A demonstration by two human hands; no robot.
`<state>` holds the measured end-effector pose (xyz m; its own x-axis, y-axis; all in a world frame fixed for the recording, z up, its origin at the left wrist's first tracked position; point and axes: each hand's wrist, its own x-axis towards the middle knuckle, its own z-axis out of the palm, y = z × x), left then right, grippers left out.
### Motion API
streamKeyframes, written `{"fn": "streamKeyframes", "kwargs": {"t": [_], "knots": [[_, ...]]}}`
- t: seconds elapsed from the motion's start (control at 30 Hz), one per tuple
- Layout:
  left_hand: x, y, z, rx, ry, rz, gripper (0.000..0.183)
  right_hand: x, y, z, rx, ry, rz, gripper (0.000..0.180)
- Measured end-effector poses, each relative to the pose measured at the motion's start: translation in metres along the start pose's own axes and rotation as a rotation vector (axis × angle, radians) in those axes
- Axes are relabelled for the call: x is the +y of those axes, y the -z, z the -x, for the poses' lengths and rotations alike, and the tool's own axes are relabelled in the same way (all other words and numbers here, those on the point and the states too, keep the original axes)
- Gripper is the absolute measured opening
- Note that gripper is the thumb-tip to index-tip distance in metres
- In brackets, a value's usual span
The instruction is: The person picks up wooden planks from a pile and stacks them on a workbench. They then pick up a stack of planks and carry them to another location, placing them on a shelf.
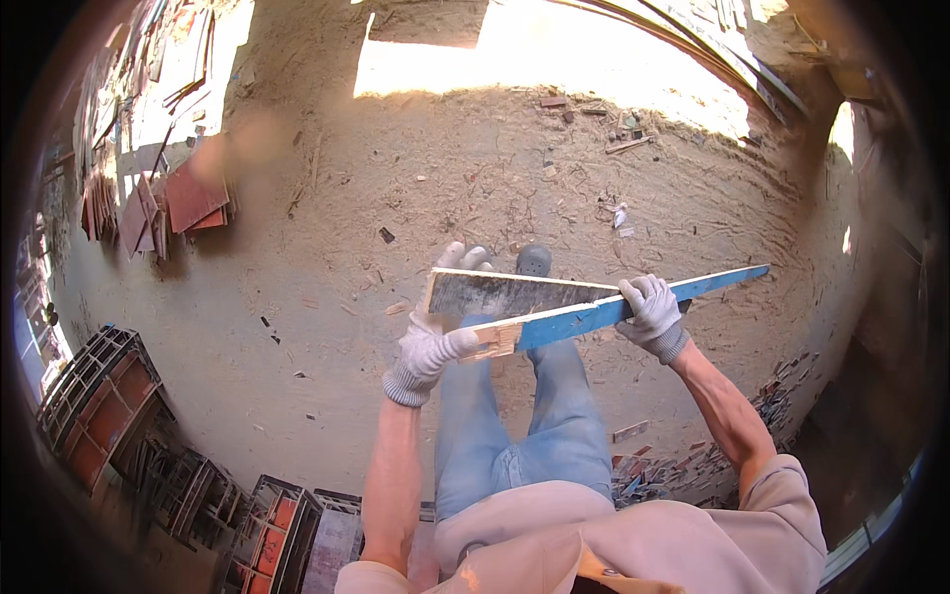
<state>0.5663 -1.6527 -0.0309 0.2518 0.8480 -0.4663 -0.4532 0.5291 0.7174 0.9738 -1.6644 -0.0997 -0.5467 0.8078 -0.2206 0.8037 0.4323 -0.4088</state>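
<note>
My left hand (pixel 430 349), in a pale knit work glove, grips the left ends of two narrow wooden boards. One is a dark-faced board (pixel 512 294) with a pale raw edge. The other, a blue-faced board (pixel 571 325), has a splintered bare-wood patch at its left end and reaches far to the right. The two lie apart at the left and meet near my right hand (pixel 652 308), which is gloved too and closed around them. Both boards are held above my legs and shoes.
Sawdust and scraps litter the floor (pixel 334 297). Reddish panels (pixel 197 193) stand at the upper left, metal-framed racks (pixel 104 401) at the lower left. A heap of offcuts (pixel 660 471) lies at the lower right, and long boards (pixel 712 52) at the upper right.
</note>
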Motion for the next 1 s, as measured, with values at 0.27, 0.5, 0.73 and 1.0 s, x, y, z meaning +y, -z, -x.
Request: {"fn": "streamKeyframes", "kwargs": {"t": [0.27,0.5,0.73,1.0], "knots": [[0.171,-0.052,0.03,0.249,-0.442,0.579,0.046,-0.056,0.254,0.006,0.399,0.126,0.119,0.077],[0.307,0.101,0.029,0.553,-0.686,0.382,0.05,-0.153,0.598,-0.03,1.166,-0.169,-0.075,0.024],[0.368,0.203,0.019,0.776,-0.766,0.283,0.036,-0.27,0.79,0.021,1.657,-0.214,-0.26,0.033],[0.342,0.276,-0.019,1.028,-0.361,0.504,0.042,-0.11,0.807,0.208,1.752,-0.681,-0.694,0.05]]}}
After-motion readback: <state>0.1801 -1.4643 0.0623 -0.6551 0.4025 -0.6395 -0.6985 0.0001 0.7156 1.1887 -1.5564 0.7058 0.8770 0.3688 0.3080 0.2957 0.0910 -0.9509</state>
